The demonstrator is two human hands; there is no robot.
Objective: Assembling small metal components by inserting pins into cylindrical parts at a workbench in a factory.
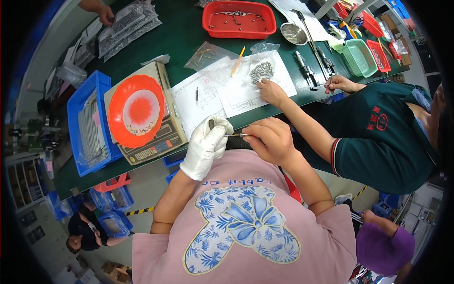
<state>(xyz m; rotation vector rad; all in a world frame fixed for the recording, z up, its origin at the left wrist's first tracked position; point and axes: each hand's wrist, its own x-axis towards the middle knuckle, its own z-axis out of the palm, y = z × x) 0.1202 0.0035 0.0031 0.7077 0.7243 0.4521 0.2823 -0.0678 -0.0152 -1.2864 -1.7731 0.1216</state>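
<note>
My left hand (204, 146), in a white glove, is closed in front of my chest. A small dark metal piece (211, 124) pokes out from its fingers. Bare, my right hand (272, 141) pinches a thin metal rod (238, 135), which runs across to the gloved fingertips. The fingers hide most of both pieces. Beyond my hands, paper drawings (201, 102) lie on the green table, with a small dark pin (196, 95) on them. A plastic bag of short metal pins (261, 71) rests on the drawings, and a co-worker's hand (273, 92) touches it.
At left, an orange dish (159, 111) sits on a boxy scale (171, 137) beside a blue bin (75, 113). A red tray (240, 34) of metal pins, a steel bowl (293, 34) and a yellow pen (238, 61) lie farther back. A co-worker (378, 128) sits close on my right.
</note>
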